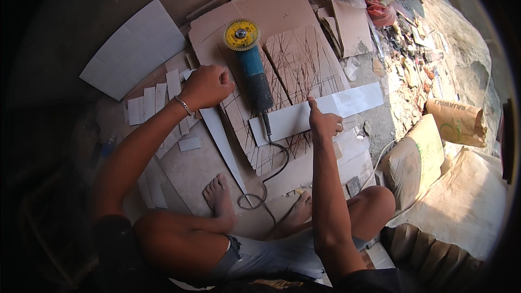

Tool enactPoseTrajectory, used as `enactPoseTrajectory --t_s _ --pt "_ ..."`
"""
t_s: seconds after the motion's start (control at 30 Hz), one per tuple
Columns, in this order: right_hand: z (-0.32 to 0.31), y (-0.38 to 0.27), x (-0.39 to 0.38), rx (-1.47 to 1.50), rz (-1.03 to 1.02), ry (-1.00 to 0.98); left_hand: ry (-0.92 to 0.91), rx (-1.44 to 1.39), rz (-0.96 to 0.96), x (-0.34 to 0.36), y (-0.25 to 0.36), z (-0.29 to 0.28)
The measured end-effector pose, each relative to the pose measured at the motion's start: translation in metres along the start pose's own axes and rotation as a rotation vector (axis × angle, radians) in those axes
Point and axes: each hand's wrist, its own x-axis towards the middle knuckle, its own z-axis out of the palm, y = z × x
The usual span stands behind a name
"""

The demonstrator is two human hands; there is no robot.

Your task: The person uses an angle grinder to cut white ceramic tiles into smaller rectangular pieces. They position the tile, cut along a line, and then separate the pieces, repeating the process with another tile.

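Dark sleeve (362, 280); right hand (324, 123) against smooth white strip (293, 117); scored, rough-edged board (301, 57).

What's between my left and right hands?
In the head view, between your left hand and right hand lie the angle grinder and part of the white tile strip, over the scored board.

Looks smooth on the white strip (290, 119); turns rough and scored across the board (296, 57); shows matt plastic on the angle grinder (252, 66); glints like metal on the bracelet (185, 106); creases like paper on the brown sack (456, 122).
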Motion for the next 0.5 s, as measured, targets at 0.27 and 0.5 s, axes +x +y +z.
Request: enactPoseTrajectory --t_s 0.27,0.5 --pt "0.014 -0.038 -0.019 0.023 0.158 0.120 0.009 -0.300 -0.452 0.066 0.027 0.080" --pt "0.010 -0.032 -0.018 0.100 0.159 0.224 0.154 -0.282 -0.423 0.084 0.015 0.104"
